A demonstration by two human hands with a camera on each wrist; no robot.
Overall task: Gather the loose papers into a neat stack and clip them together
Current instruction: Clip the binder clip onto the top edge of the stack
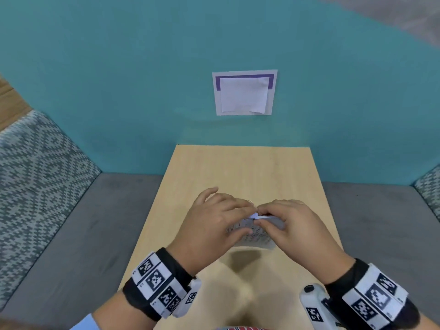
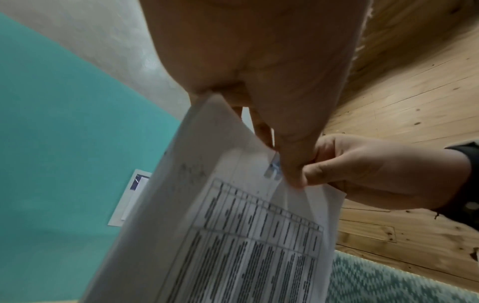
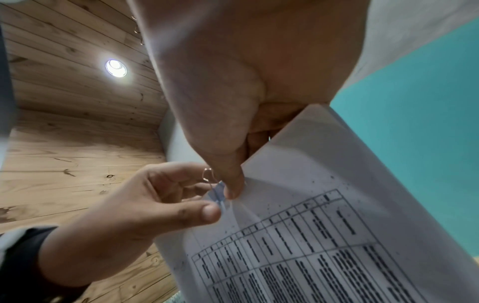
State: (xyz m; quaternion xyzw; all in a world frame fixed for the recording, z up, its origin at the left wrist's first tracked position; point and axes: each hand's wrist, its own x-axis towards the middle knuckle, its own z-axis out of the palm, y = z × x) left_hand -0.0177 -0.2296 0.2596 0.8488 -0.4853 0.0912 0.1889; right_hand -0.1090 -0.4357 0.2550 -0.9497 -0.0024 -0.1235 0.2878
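Note:
A thin stack of printed papers (image 1: pixel 258 238) is held up above the light wooden table (image 1: pixel 238 167), its printed grid facing both wrist cameras (image 2: pixel 259 235) (image 3: pixel 311 246). My right hand (image 1: pixel 264 216) pinches the stack's top edge, thumb pressed on the sheet (image 3: pixel 233 184). My left hand (image 1: pixel 247 211) meets it at the same edge, and its thumb and fingers pinch a small wire paper clip (image 3: pixel 210 178) that sits half on the paper's edge (image 2: pixel 273 168). In the head view, the hands cover most of the sheets.
A white notice with a purple border (image 1: pixel 244 92) hangs on the teal wall behind the table. Grey bench seating (image 1: pixel 71 234) flanks the table, with patterned cushions at left (image 1: pixel 35 175) and right (image 1: pixel 428 186). The table's far half is bare wood.

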